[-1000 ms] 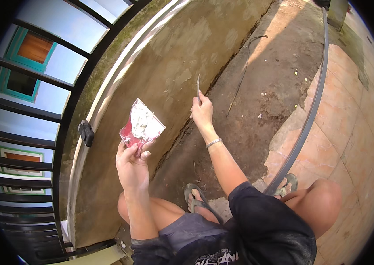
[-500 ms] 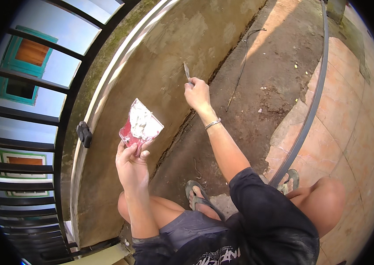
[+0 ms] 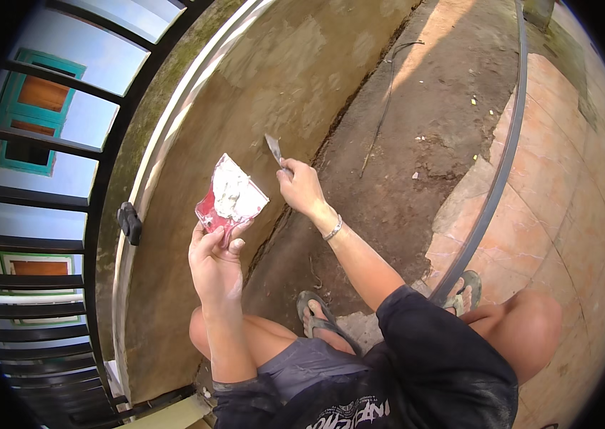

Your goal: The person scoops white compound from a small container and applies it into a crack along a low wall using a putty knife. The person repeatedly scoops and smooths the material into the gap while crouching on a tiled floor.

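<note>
At the far left, a row of black bars [image 3: 38,198] is crossing in front of a pale blue house wall, where a teal-framed window [image 3: 35,109] is showing above a smaller window framed in green and white [image 3: 36,267]. Next, a pale ledge [image 3: 122,286] is curving down the view, and a small dark object [image 3: 129,223], too unclear to name, is sitting on it. A brown, patchy wall [image 3: 317,61] is stretching beside the ledge and filling the space behind both hands.

In front of this wall, the left hand [image 3: 215,268] is holding up a red board [image 3: 210,212], its fingers clamped on the narrow lower end. White paste [image 3: 229,189] is covering much of the board's upper face. Just to the right, the right hand [image 3: 302,187] is gripping a putty knife [image 3: 273,148], its fingers closed together around the handle; the blade is pointing up and leftward, near the board but apart from it. A light bracelet [image 3: 333,227] is circling the right wrist.

Below, a sandalled foot [image 3: 326,323] is resting at the edge of the bare soil [image 3: 424,154]. Farther up, a thin dark stick [image 3: 376,136] is lying on that soil. A long grey strip [image 3: 497,189] is bending between the soil and the orange tiles [image 3: 531,222], which are spreading along the right side.
</note>
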Tool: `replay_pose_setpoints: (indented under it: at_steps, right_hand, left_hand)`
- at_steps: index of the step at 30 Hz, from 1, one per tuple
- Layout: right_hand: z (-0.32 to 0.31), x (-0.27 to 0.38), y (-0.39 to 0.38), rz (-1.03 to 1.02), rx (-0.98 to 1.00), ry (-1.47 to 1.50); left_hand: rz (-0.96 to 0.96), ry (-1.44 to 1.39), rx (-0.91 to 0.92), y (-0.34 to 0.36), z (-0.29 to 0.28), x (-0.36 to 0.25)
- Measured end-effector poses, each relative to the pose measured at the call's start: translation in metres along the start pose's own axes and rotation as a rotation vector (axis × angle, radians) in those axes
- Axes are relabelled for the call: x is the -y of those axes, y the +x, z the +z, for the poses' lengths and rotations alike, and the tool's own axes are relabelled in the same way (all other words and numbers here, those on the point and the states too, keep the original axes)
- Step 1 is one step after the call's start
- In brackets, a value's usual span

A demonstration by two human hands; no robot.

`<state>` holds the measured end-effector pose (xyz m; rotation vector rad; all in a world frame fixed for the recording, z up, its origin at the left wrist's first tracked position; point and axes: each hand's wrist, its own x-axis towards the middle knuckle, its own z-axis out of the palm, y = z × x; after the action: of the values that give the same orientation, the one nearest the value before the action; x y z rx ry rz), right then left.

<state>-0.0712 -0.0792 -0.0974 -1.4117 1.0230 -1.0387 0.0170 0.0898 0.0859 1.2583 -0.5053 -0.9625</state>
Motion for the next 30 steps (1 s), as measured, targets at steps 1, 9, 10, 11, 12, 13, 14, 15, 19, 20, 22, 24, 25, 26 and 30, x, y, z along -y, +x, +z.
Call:
replay_pose_setpoints:
  at_steps: [1,9,10,11,12,13,14,15,19,20,22,24,25,26,30]
  right_hand:
    - [0.001,-0.006,-0.005,0.07,-0.07,0.067]
    - [0.025,-0.041,0.059,0.046,-0.401,0.091]
    - [0.035,-0.04,0.067,0.107,-0.223,0.121]
    - [0.046,-0.037,0.07,0.065,-0.249,0.034]
    - [0.055,-0.034,0.069,0.037,-0.235,-0.047]
    - [0.062,-0.03,0.063,0.0,-0.198,0.0]
    - [0.066,-0.027,0.053,-0.009,-0.132,0.052]
    - [0.066,-0.024,0.04,-0.079,-0.114,0.133]
    - [0.032,-0.025,-0.002,0.065,0.087,0.086]
    - [0.019,-0.026,-0.002,0.157,0.088,0.056]
    - [-0.003,-0.028,0.011,0.189,-0.332,0.1]
    - [-0.012,-0.026,0.03,0.076,-0.449,0.096]
    - [-0.012,-0.024,0.037,0.066,-0.345,0.043]
    - [-0.011,-0.022,0.04,-0.029,-0.374,0.003]
    - [-0.01,-0.018,0.032,0.056,0.117,-0.05]
  left_hand:
    - [-0.009,-0.003,-0.012,0.001,0.001,0.0]
    - [-0.026,0.023,-0.027,0.0,0.006,0.004]
    - [-0.022,0.009,-0.013,0.0,0.006,0.004]
    - [-0.023,0.005,-0.006,0.0,0.006,0.003]
    - [-0.014,-0.006,0.023,-0.001,0.005,0.002]
    - [-0.02,-0.007,-0.003,-0.001,0.005,0.002]
    - [-0.016,-0.013,-0.002,-0.001,0.005,0.001]
    - [-0.011,-0.021,0.008,-0.001,0.004,0.001]
    - [-0.025,-0.013,0.002,0.001,0.001,0.0]
    - [-0.025,-0.016,-0.006,0.001,0.0,0.0]
    - [-0.016,-0.017,-0.013,0.001,-0.001,-0.001]
    - [-0.004,-0.008,-0.001,-0.002,-0.003,-0.001]
    - [-0.014,-0.003,-0.015,-0.004,-0.003,-0.001]
    - [-0.014,-0.002,-0.016,-0.005,-0.003,-0.001]
    - [-0.015,-0.006,0.004,-0.004,-0.001,-0.002]
